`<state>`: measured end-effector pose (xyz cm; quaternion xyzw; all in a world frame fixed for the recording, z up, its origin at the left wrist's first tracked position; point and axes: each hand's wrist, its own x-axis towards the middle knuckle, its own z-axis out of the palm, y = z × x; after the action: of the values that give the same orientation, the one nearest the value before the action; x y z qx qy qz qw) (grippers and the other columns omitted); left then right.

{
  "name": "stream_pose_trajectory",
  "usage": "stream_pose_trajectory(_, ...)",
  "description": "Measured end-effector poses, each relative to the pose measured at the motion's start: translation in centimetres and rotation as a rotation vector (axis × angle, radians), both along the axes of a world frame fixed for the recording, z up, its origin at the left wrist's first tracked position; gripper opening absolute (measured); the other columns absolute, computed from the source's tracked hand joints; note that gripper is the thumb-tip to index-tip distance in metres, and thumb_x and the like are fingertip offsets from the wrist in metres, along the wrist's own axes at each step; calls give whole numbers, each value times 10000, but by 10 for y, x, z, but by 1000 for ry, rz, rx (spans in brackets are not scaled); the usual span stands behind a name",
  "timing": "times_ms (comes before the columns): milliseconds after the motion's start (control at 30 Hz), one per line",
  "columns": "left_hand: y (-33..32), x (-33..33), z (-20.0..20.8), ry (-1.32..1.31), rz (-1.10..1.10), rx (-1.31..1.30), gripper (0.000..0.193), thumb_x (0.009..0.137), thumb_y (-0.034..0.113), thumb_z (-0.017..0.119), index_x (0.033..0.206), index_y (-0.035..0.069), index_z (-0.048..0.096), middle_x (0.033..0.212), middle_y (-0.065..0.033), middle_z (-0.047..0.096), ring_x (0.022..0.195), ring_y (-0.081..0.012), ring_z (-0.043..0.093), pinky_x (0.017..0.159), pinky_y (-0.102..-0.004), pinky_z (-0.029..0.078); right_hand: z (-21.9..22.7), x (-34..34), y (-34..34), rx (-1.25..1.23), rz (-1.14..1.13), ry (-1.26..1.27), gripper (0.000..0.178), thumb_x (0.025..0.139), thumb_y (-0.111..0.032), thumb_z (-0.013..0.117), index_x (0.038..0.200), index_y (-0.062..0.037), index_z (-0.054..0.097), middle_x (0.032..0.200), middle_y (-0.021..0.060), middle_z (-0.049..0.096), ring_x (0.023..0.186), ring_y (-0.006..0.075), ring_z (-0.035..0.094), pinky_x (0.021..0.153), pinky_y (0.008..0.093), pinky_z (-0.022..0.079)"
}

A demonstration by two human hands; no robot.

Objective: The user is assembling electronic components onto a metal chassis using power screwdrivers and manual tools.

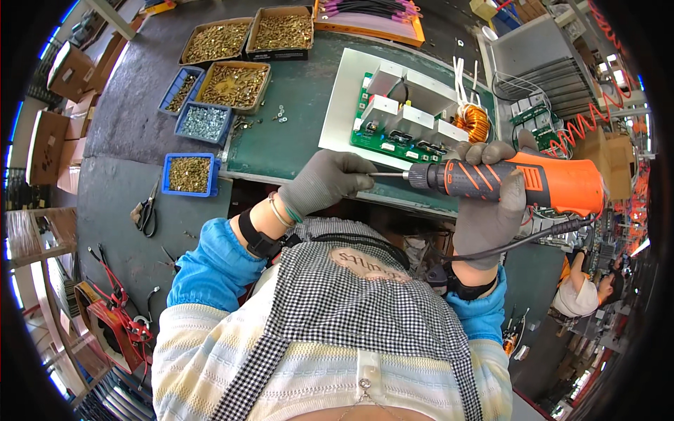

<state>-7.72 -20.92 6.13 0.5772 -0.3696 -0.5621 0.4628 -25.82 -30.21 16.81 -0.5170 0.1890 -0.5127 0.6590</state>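
Right now the orange electric screwdriver (523, 184) lies level across the person's chest, clamped in the right hand (488, 210), its bit (387, 174) pointing left into the pinching fingertips (361, 177) of the left hand (324, 184), just short of the circuit board (407, 123).

Bit tip of the driver (519, 184) was hidden behind the left hand's (324, 184) gloved fingers; whether a screw sat there could not be told. Right hand (488, 210) covered the driver's grip. Board's (404, 116) near edge was masked by both hands. Contents of the trays (214, 67) were too small to tell apart.
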Motion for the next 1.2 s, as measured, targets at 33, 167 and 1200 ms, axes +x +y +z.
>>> stream_pose_trajectory(33, 1, 1, -1, 2, 1, -1, 198, 808, 42, 676, 996, -18, 677, 737, -16, 635, 639, -58, 546, 587, -209, 458, -2, 1, -1, -1, 1, 2, 628, 821, -324, 678, 1306, -57, 381, 897, 66, 555, 856, 202, 552, 903, 450, 448)
stream_pose_trajectory(167, 2, 6, -4, -20, 46, -13, 204, 799, 45, 686, 991, -25, 677, 743, -22, 641, 649, -58, 548, 600, -212, 462, -1, 13, -1, 10, -4, 5, 608, 820, -308, 684, 1293, -60, 392, 902, 69, 566, 863, 197, 563, 909, 452, 454)
stream_pose_trajectory(1200, 15, 52, -33, 457, 146, 129, 341, 869, 20, 572, 1195, -54, 500, 957, -61, 599, 838, -102, 567, 735, -210, 478, -35, 60, -27, -160, -34, 29, 532, 801, -143, 650, 1260, -58, 395, 921, 109, 593, 866, 259, 590, 879, 491, 467)
